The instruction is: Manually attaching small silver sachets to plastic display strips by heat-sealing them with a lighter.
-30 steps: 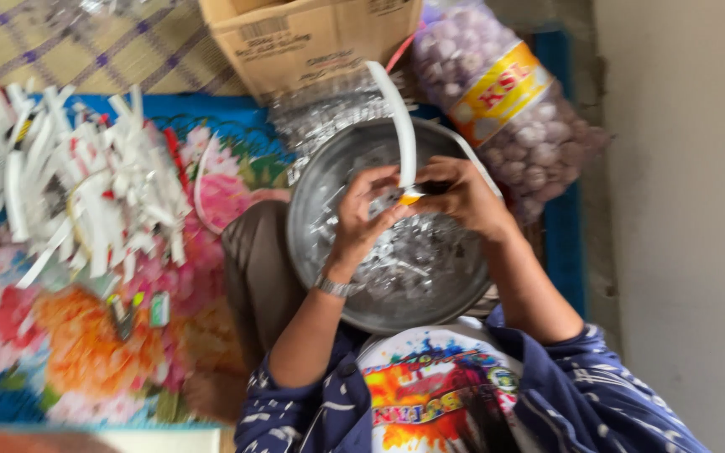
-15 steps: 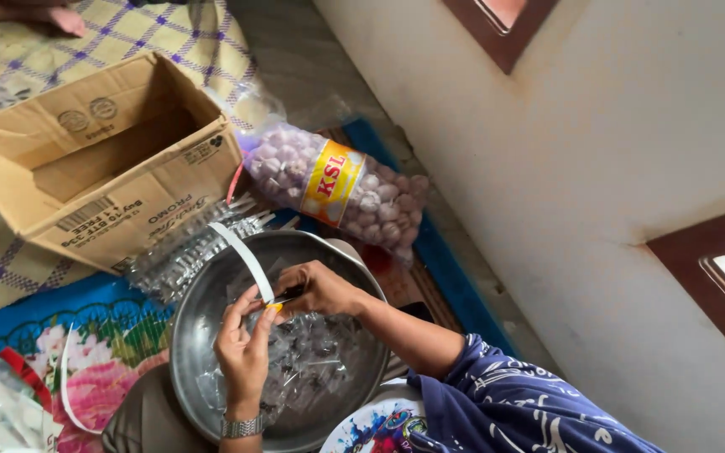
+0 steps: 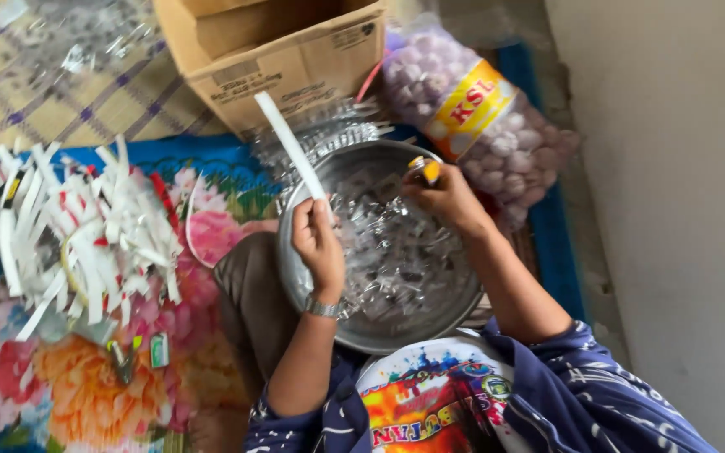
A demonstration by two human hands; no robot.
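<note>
Left hand (image 3: 316, 239) gripping white strip (image 3: 291, 144), right hand (image 3: 446, 197) over metal bowl (image 3: 312, 285)

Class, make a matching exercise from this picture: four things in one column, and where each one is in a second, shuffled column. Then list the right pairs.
Things:
1. white strip
2. small yellow-tipped item
3. pile of cut white strips
4. cardboard box

Places:
A. on the flowered mat
B. in the left hand
C. beyond the metal basin
D. in the right hand

Pairs: 1-B, 2-D, 3-A, 4-C
</note>
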